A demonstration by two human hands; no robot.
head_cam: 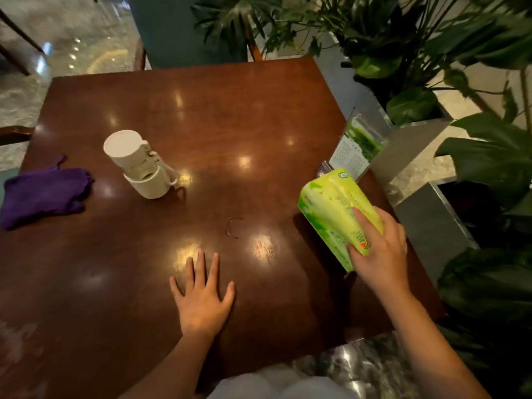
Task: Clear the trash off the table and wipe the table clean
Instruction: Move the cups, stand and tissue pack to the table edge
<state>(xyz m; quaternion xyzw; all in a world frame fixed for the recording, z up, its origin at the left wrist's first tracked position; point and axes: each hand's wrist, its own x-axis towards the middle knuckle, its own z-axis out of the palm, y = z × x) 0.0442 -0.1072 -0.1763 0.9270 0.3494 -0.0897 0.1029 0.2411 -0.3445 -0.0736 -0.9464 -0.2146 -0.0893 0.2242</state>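
Note:
My right hand (380, 249) grips the near end of a green tissue pack (331, 208), tilted up off the right side of the dark wooden table (230, 116). My left hand (201, 298) lies flat on the table near the front, fingers spread, holding nothing. Two stacked white cups (138, 165) lean on the left half of the table. A folded purple cloth (43, 191) rests at the left edge. A faint wet ring mark (233, 227) shows near the table's middle.
A clear acrylic sign stand (357, 145) with a green card stands at the right edge, just behind the tissue pack. Planters with large-leaved plants (431, 67) line the right side. A dark chair (187, 30) sits at the far edge.

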